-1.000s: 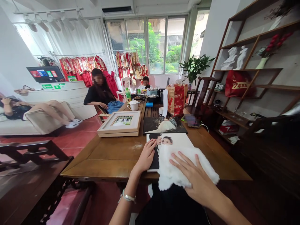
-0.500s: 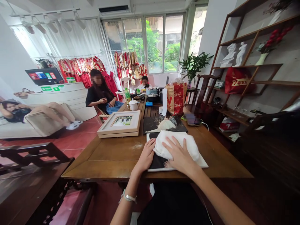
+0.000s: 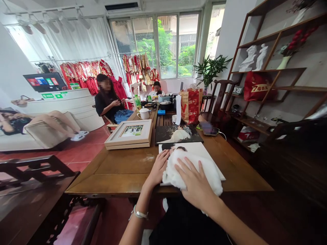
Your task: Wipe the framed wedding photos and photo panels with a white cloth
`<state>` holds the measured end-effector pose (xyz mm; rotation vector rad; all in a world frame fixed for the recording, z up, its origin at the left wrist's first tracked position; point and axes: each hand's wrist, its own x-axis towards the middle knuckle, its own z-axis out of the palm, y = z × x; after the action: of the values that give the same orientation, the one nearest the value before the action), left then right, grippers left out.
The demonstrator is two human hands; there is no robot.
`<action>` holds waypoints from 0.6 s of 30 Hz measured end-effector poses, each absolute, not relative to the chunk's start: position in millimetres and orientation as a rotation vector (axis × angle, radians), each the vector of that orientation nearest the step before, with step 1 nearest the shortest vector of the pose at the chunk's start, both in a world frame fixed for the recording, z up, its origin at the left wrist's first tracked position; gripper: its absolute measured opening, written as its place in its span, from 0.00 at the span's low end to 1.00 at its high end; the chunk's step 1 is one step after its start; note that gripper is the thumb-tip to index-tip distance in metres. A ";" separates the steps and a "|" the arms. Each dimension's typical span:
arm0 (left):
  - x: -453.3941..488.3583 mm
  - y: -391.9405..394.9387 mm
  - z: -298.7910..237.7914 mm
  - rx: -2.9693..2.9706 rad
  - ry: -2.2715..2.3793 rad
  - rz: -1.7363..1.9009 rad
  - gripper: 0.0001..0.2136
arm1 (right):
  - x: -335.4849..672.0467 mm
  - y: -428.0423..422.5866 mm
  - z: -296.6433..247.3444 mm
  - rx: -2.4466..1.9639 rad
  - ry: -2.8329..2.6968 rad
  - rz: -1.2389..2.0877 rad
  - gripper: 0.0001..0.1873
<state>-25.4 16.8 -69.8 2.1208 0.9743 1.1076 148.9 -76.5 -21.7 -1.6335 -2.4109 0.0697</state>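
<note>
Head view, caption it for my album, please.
Right hand spread on a white cloth over a photo panel, left hand at its edge.

The red bag (image 3: 255, 82) reads "7号衣" (a further character cannot be made out), the red-and-white package (image 3: 248, 134) below shows "7", and the small number block (image 3: 237, 90) bears "3".

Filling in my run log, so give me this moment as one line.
left hand: on photo panel's left edge; right hand: spread on white cloth; framed picture: on table
</note>
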 end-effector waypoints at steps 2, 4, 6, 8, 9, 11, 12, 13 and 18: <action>-23.7 15.7 -68.4 2.112 1.018 1.084 0.20 | 150.3 -64.8 -20.1 -1.693 -2.371 0.005 0.37; -22.4 15.0 -67.1 2.111 1.049 1.065 0.20 | 147.8 -61.4 -19.4 -1.694 -2.375 -0.036 0.37; -21.5 15.1 -66.3 2.121 1.058 1.061 0.20 | 142.6 -68.2 -20.0 -1.647 -2.409 -0.036 0.38; -21.0 15.9 -66.1 2.140 1.055 1.064 0.20 | 137.9 -81.8 -21.3 -1.575 -2.450 -0.006 0.40; -20.8 16.3 -66.2 2.146 1.055 1.063 0.20 | 136.8 -88.9 -21.7 -1.541 -2.467 0.018 0.41; -20.4 16.9 -66.6 2.146 1.067 1.060 0.20 | 138.6 -99.3 -21.6 -1.492 -2.490 0.088 0.42; -20.3 16.8 -66.9 2.143 1.076 1.057 0.20 | 141.8 -101.0 -20.8 -1.485 -2.498 0.133 0.42; -20.2 16.5 -67.0 2.143 1.083 1.054 0.19 | 146.5 -99.8 -19.5 -1.495 -2.500 0.176 0.42; -21.3 13.9 -66.0 2.193 1.076 1.023 0.20 | 183.3 -51.3 -8.1 -1.681 -2.482 0.234 0.41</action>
<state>-21.3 13.9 -66.0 2.1930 1.0757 1.0232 183.3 -51.3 -8.1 -1.6809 -2.4822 0.2339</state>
